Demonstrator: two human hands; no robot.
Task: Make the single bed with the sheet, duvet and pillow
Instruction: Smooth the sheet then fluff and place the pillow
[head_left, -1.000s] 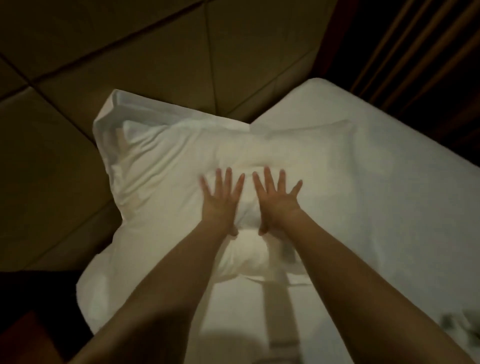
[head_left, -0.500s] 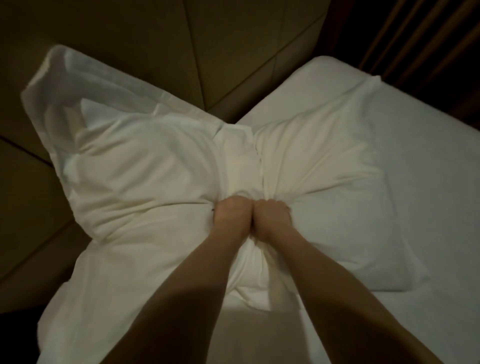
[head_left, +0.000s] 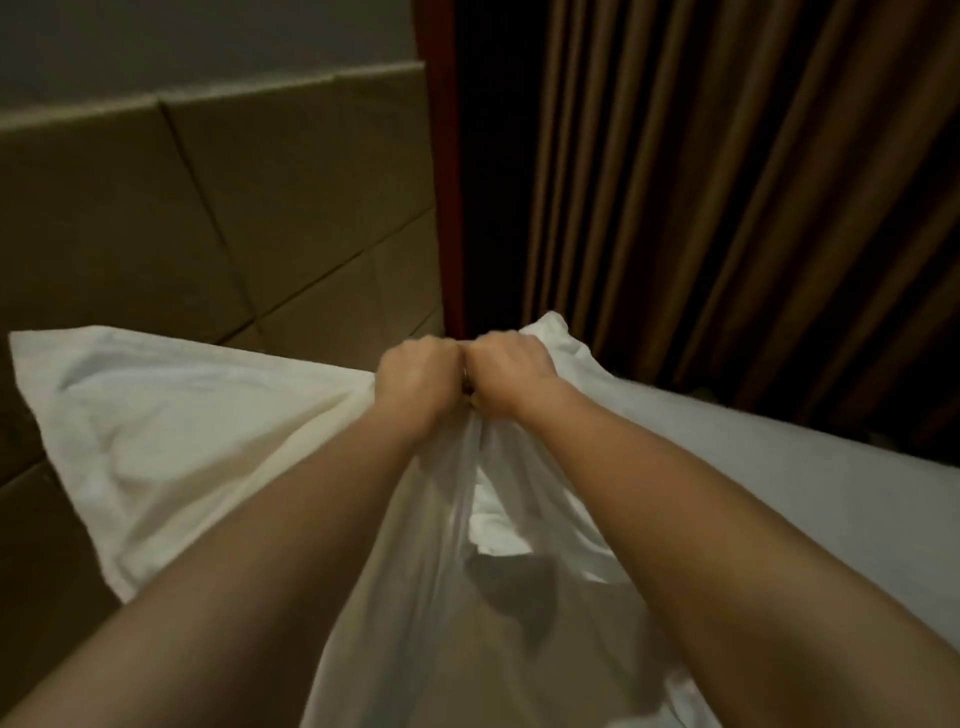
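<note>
- My left hand (head_left: 415, 376) and right hand (head_left: 506, 371) sit knuckle to knuckle at the centre of the frame, both fists bunched tight on the middle of the pillow (head_left: 171, 441).
- The pillow hangs lifted from that grip: one end spreads toward the left of the frame, the other droops low between my forearms.
- It looks light and very soft; it folds wherever I pinch it, so a middle hold lets both ends sag.
- Taking the two corners would probably keep it flatter.
- The sheet (head_left: 779, 493) on the bed, at right, looks smooth.
</note>
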